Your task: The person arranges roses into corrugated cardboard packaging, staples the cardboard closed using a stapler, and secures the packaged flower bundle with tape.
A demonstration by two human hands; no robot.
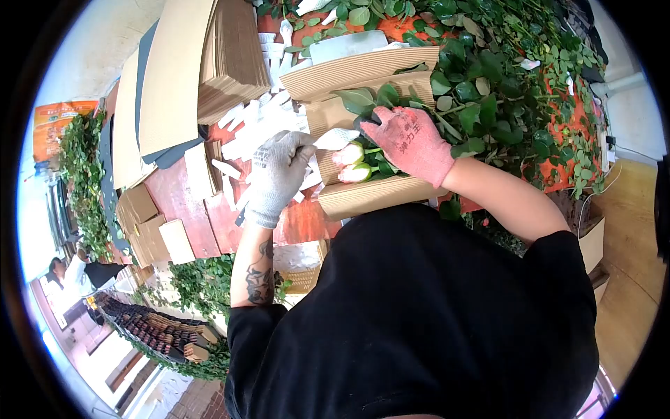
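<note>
My left hand (pixel 273 171), in a pale grey knit glove, is closed with thumb and finger pinching the narrow tip of a white mesh sleeve (pixel 337 138). The sleeve covers a flower head. Just behind that head, my right hand (pixel 413 142), in a pink printed glove, is closed round the rose, whose stem is mostly hidden. Beneath lie pale pink-green roses (pixel 356 172), heads pointing left, on an open corrugated cardboard wrapper (pixel 370 193). Dark leaves (pixel 481 105) spread out to the right of my right hand.
Loose white sleeves (pixel 241 119) are scattered over the red table (pixel 237 222). Stacked cardboard sheets (pixel 234 63) stand at upper left. Cut rose stems and foliage (pixel 516 42) cover the table's right. Wrapped bundles (pixel 157 328) and another person (pixel 80 276) are at lower left.
</note>
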